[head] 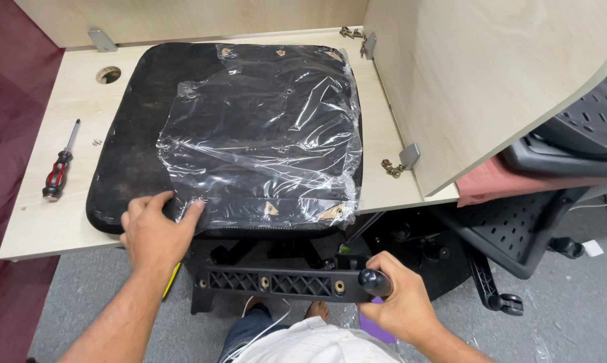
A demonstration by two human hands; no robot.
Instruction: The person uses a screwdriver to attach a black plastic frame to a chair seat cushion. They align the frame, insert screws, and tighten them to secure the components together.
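A black chair seat cushion (135, 134) lies upside down on a light wooden desk (48, 222), partly covered by crinkled clear plastic film (263, 141). My left hand (157, 228) rests flat on the seat's near edge, fingers touching the corner of the film. My right hand (399, 302) grips the right end of a black plastic bracket part (283, 282) with round holes, held below the desk's front edge, above the floor.
A red-and-black screwdriver (59, 171) lies on the desk's left side near a few small screws (97, 142). Brass screws (392, 168) sit by a metal bracket at the right divider panel (491, 81). Black chair parts (518, 228) and castors stand on the grey floor at right.
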